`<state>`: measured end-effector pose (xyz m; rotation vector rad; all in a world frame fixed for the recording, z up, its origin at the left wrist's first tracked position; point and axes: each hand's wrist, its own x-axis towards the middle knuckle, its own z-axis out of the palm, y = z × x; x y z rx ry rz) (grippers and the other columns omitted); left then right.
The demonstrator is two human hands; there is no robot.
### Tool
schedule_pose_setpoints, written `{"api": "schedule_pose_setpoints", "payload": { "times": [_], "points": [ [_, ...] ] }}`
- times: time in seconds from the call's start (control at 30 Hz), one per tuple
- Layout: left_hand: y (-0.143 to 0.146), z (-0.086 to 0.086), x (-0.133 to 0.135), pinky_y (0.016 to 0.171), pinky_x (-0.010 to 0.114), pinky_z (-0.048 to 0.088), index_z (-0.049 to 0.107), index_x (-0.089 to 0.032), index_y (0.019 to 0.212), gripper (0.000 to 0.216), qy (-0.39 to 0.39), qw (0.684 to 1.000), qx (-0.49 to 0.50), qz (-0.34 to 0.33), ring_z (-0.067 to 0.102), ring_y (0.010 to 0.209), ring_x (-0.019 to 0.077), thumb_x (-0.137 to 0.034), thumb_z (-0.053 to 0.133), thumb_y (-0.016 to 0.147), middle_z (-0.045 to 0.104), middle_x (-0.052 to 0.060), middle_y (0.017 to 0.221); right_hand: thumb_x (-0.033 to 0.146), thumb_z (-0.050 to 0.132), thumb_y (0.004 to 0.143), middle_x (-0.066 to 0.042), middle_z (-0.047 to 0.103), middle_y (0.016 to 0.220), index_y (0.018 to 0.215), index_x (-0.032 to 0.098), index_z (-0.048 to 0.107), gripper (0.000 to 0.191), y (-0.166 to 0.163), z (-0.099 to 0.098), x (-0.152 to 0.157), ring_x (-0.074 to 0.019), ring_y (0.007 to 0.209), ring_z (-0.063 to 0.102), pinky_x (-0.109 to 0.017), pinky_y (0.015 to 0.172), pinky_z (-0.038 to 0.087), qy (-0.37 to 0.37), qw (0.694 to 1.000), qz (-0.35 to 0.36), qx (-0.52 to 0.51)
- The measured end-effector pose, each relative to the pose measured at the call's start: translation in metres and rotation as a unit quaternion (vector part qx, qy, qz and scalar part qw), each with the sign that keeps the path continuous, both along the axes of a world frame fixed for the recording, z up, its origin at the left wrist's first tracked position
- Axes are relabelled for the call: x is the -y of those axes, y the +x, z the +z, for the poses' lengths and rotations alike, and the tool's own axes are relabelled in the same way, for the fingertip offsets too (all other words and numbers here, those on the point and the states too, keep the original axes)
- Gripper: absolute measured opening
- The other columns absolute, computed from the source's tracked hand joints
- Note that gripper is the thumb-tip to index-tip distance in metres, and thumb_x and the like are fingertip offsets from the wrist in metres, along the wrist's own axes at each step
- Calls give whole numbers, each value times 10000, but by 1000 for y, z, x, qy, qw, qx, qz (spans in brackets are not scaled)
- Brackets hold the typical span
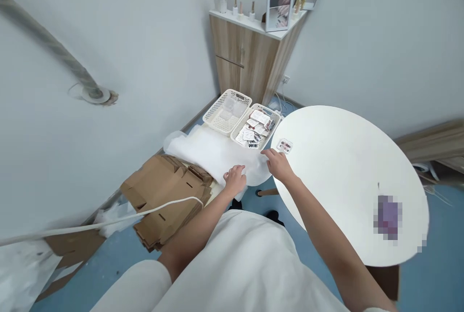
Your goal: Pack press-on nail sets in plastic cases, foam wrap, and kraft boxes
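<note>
My left hand [235, 180] hovers over a sheet of white bubble wrap [206, 150], its fingers apart and loosely bent, with nothing seen in it. Beside the round table's left edge, my right hand [278, 163] reaches forward with the index finger stretched out, also seemingly holding nothing. Just beyond its fingertips stands a cream plastic basket [237, 142] filled with small white cards and packs of what look like press-on nails [259, 118]. A small clear case with dark red pieces [284, 146] lies on the white round table [337, 157], close to my right hand.
A second cream basket [217, 121] with clear plastic pieces adjoins the first. Flattened cardboard boxes [170, 201] are stacked at the left, crossed by a white cable [155, 208]. A wooden corner cabinet [246, 56] stands behind the baskets. A blurred-out purple item [387, 218] is on the table.
</note>
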<state>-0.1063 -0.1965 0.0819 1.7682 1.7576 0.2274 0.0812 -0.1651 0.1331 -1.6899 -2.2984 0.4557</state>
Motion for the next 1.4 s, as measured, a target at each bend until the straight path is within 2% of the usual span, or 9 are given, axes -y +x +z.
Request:
{"api": "schedule_pose_setpoints", "payload": {
  "times": [0.17,0.37,0.53,0.73,0.87,1.07,1.17,1.27,1.4],
  "points": [
    [54,0,12,1008,408,237,316,-283,1296,548,-39,991,76,-99,276,1263,211,-197,357,757,314,26,1383,-8,301,737,-84,525,1123,1072,216,500,449,49,20,44,-211,958,505,-333,772,348,51,997,-56,33],
    [123,10,31,1026,475,154,114,-214,1375,669,-56,974,90,-200,49,1328,267,-253,392,768,28,87,1460,151,389,749,-86,512,1069,1073,214,455,337,127,15,120,-201,836,526,-336,709,408,56,950,-282,-122],
    [193,17,45,1024,509,96,111,-227,1370,686,-17,963,61,-261,0,1325,295,-438,411,790,-14,101,1459,324,508,691,-27,545,936,1001,229,411,339,187,-8,177,-105,563,485,-266,520,409,-31,791,-483,-374],
    [269,19,57,1012,510,154,51,-249,1373,777,-24,961,71,-268,-30,1323,296,-568,417,765,-122,98,1448,330,593,621,47,538,691,940,245,408,379,238,-37,219,-100,519,508,-218,452,406,-69,601,-531,-593],
    [290,8,68,1012,431,235,-67,-203,1374,923,-124,967,128,-180,33,1325,283,-633,430,725,-157,146,1432,277,603,612,27,579,714,875,249,440,311,258,-53,232,-130,608,568,-241,502,467,-66,534,-538,-648],
    [298,-8,93,924,347,382,-143,-187,1360,1110,-228,931,240,-151,349,1236,239,-475,655,644,272,182,1386,298,532,660,-39,635,799,819,202,514,186,275,-57,231,-187,788,615,-295,612,509,-101,524,-484,-694],
    [308,-10,102,893,333,416,133,-187,1360,937,-179,935,262,-160,447,1157,223,-396,687,635,433,148,1290,315,502,682,-66,650,803,858,171,540,230,277,-58,227,-210,783,622,-313,584,507,-158,538,-451,-694],
    [314,-11,107,821,328,459,397,-170,1207,597,-155,943,258,-142,552,1010,203,-374,630,697,549,111,1163,282,518,671,-44,650,810,964,187,509,307,277,-63,229,-202,749,623,-316,586,508,-129,548,-474,-677],
    [301,-14,115,827,360,442,487,-168,1107,441,-107,973,159,-128,541,1014,235,-325,596,710,579,101,1110,239,509,664,-35,633,898,1159,227,367,515,280,-73,242,-185,751,621,-316,622,513,-111,598,-502,-615]
  ]
}}
